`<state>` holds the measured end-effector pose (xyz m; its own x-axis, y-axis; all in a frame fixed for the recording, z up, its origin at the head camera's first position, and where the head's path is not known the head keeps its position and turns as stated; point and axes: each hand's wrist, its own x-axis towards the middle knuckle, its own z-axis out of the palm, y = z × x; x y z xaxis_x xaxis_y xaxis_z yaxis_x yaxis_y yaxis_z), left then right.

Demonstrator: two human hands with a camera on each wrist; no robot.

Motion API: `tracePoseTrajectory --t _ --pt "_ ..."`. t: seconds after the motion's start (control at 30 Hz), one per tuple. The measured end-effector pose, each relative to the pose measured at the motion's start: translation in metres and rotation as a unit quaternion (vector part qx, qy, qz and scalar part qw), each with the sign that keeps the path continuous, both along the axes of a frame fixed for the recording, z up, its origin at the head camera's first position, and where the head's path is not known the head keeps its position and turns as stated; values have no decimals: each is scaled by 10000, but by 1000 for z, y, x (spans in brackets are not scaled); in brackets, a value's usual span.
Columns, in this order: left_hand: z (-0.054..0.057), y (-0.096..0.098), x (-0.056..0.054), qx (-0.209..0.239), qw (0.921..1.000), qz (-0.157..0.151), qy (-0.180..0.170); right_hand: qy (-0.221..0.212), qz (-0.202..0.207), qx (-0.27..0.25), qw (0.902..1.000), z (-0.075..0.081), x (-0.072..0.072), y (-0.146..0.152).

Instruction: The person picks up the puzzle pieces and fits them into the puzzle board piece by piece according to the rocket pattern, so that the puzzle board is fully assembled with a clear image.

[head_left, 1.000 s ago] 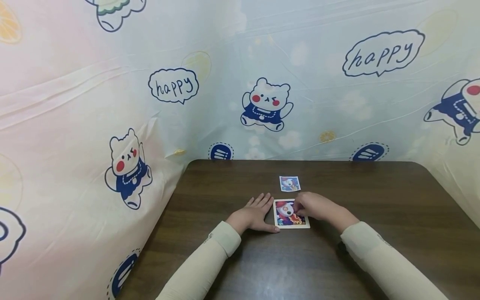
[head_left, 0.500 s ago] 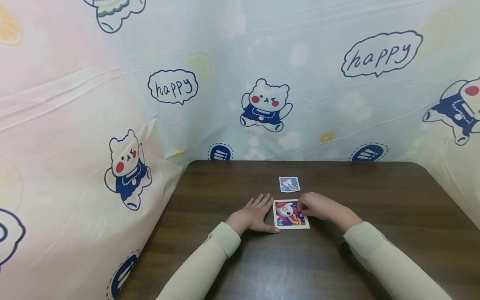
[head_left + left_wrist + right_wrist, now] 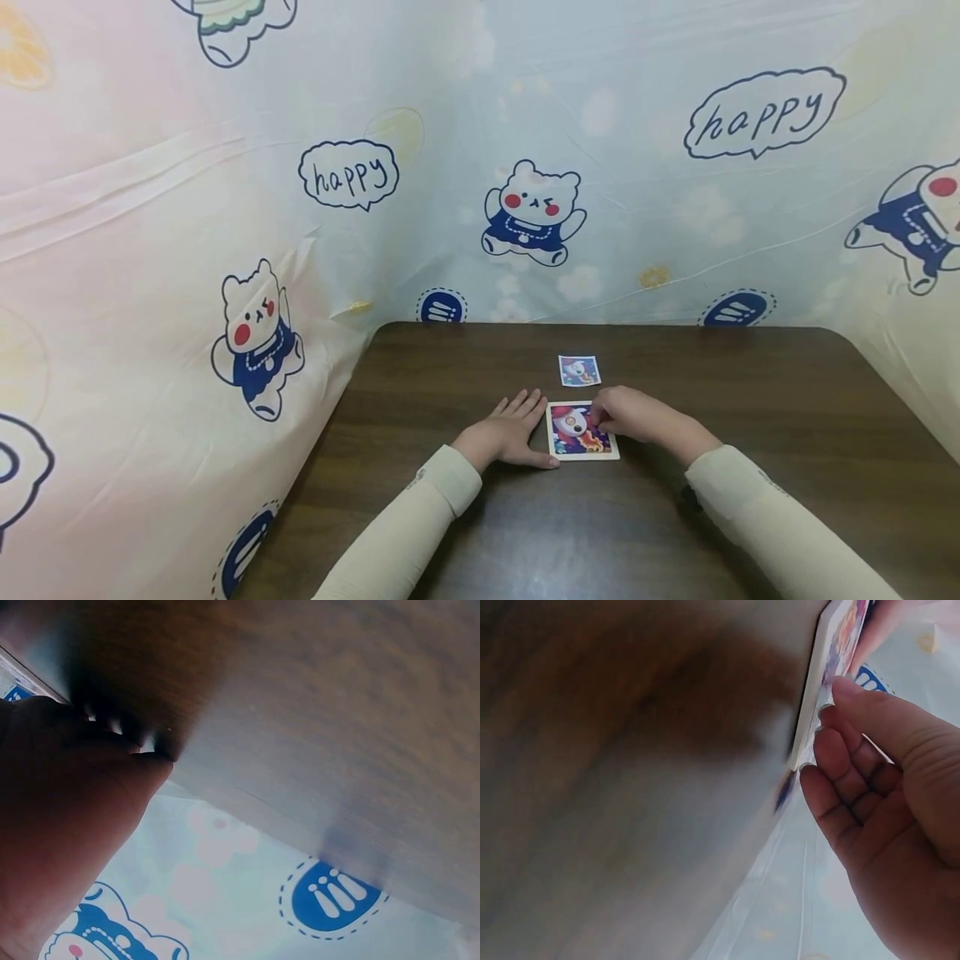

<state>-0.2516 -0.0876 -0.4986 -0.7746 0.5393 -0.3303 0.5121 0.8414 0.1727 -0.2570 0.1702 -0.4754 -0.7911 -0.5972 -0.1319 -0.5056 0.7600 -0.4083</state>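
Observation:
A square white-bordered picture board (image 3: 582, 446) lies flat on the dark wooden table, showing a white rocket-like shape, red and purple areas and orange flames. My left hand (image 3: 504, 433) lies palm down, fingers spread, at the board's left edge; its thumb is by the lower left corner. In the head view my right hand (image 3: 632, 413) bends over the upper right of the board, its fingertips on the picture. The right wrist view shows its thumb and curled fingers (image 3: 832, 754) close together at the board's edge; whether they pinch a small piece cannot be made out.
A smaller card (image 3: 580, 371) with a similar picture lies just beyond the board. The brown table (image 3: 420, 367) has rounded far corners. Behind and left of it hangs a pale curtain (image 3: 450, 125) printed with bears and "happy" bubbles.
My right hand has shifted slightly right and then back a little left over the board. The left hand, the board and the small card stay in place.

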Motion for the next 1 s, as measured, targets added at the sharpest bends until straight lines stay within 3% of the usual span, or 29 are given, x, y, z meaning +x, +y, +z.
tracePoseTrajectory --t 0.23,0.53,0.73,1.0 --pt "1 0 0 -35 10000 14 53 4 5 -13 10000 2 -2 -7" --pt "-7 1 -4 32 9999 121 -100 -152 -103 -58 9998 1 0 -8" --pt "-3 2 -3 -65 9999 91 -100 -175 -185 -124 9996 -1 0 -7" --pt "1 0 -1 -95 10000 -30 -10 135 -200 -81 9997 -7 2 -4"
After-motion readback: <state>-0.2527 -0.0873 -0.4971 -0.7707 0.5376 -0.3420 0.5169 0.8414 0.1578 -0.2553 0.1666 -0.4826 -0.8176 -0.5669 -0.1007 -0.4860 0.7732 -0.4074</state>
